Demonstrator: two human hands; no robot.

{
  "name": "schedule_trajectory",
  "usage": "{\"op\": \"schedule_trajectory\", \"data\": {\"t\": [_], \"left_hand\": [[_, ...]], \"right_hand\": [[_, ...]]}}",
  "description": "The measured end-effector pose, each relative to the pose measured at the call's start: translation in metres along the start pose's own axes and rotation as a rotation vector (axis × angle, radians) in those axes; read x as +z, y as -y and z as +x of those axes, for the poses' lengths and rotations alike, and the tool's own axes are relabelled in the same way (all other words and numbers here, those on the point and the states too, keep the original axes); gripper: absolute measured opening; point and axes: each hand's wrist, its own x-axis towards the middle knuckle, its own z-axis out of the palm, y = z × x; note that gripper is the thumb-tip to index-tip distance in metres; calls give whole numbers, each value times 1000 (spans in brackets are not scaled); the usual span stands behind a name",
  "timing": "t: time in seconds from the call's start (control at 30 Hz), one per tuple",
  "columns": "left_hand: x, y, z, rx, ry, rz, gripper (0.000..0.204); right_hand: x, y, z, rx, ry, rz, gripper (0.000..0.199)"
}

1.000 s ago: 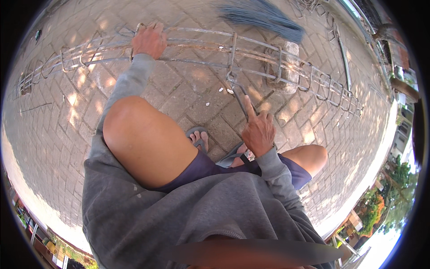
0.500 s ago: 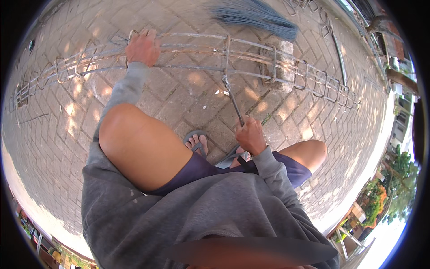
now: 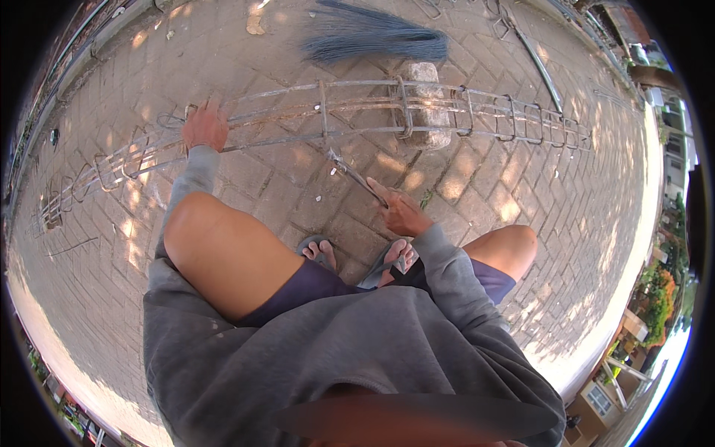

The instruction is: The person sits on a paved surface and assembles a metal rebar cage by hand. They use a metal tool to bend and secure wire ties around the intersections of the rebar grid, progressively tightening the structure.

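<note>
A long rebar cage [image 3: 283, 138], made of thin bars with square stirrups, runs across in front of me just above the paving. My left hand [image 3: 205, 128] is closed around its bars at a stirrup on the left, beside a loose loop of wire [image 3: 171, 120]. Slim, long-handled metal pincers [image 3: 357, 177] slant between my knees, their handle end in my right hand [image 3: 406, 214]. The head of the pincers is close below the near bar, by the middle stirrup [image 3: 323, 112]. Whether it touches wire there, I cannot tell.
A stone block [image 3: 424, 138] props the cage right of centre. Beyond it lies a bundle of dark tie wire [image 3: 376, 39]. A metal bar [image 3: 540, 67] lies at the far right. My sandalled feet [image 3: 320, 253] rest on brick paving [image 3: 298, 182], with small white scraps nearby.
The view has shifted, moving the cage leftward in the picture. The pincers' head has come down slightly from the near bar, and the pincers slant more. My left hand stays on the cage.
</note>
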Motion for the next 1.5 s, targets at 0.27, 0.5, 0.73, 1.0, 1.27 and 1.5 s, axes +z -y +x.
{"op": "schedule_trajectory", "data": {"t": [0.27, 0.5, 0.73, 1.0, 1.27, 1.5], "left_hand": [[-67, -17, 17, 18, -151, 98, 35], [-212, -166, 30, 325, -21, -923, 41], [-197, -331, -47, 0, 586, -2265, 28], [-143, -320, -25, -442, 582, -2358, 24], [-109, -356, -86, -654, 649, -2423, 21], [-109, -335, -45, -772, 637, -2620, 19]], "right_hand": [[-5, -83, -31, 142, 179, -529, 71], [-82, 30, 3, -360, -585, 142, 90], [-147, 110, -21, -243, -607, 541, 62], [-123, 46, -66, -192, -458, 236, 28], [-100, 40, -50, 82, -634, 483, 24], [-129, 61, -63, 32, -594, 60, 18]]}}
